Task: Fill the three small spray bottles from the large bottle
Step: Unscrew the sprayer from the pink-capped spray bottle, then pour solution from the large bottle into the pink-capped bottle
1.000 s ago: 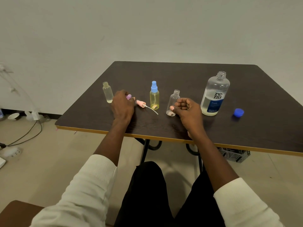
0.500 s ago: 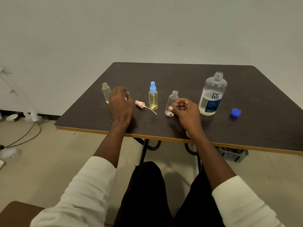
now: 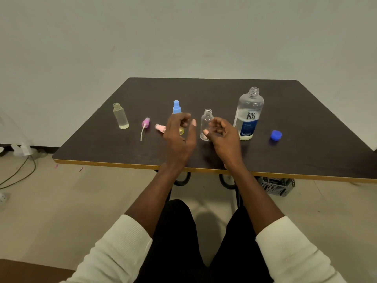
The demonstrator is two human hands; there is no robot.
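- Spray bottles stand upright in a loose row across my dark table (image 3: 306, 123): an uncapped one (image 3: 121, 116) at far left with a little pale liquid at its bottom, a yellow one with a blue spray top (image 3: 176, 107) in the middle, and an uncapped clear one (image 3: 206, 124) to its right.
- Large bottle (image 3: 249, 114), labelled "renu", stands open-necked just right of the clear one, with liquid low in its base.
- Its blue cap (image 3: 276, 135) lies on the table further right, apart from it.
- Two loose spray heads lie between the left and middle bottles: a purple one (image 3: 145, 122) with its dip tube pointing toward me, and a pink one (image 3: 160, 128) partly hidden behind my left hand.
- My left hand (image 3: 179, 135) hovers in front of the yellow bottle, fingers loosely curled, thumb out, holding nothing.
- My right hand (image 3: 221, 134) hangs just beside the clear bottle, fingers loosely bent; I cannot tell whether the thumb tip touches the glass, and nothing is gripped.
- A grey crate (image 3: 276, 185) sits on the floor under the table's right side.
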